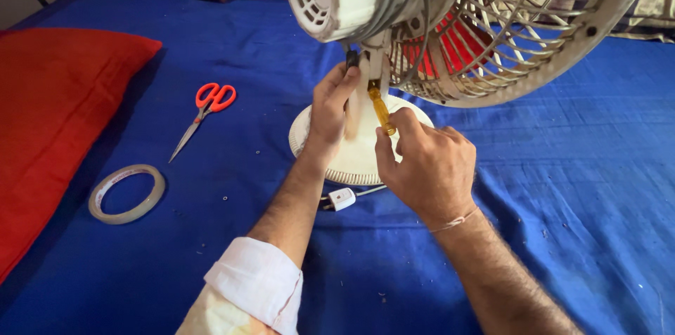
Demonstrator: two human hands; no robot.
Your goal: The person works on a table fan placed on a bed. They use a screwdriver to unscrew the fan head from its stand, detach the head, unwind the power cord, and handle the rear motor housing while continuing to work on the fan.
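Yellow screwdriver (382,111) in closed right hand (429,170) at fan neck (365,68).

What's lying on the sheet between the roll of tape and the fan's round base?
In the head view, only the person's left forearm crosses between the tape roll and the fan base; otherwise bare blue sheet.

The fan (394,4) looks matt, yellowed plastic with a wire grille, probably metal. The screwdriver (382,111) handle is glossy amber plastic. The blue sheet (562,166) is coarse woven cloth.
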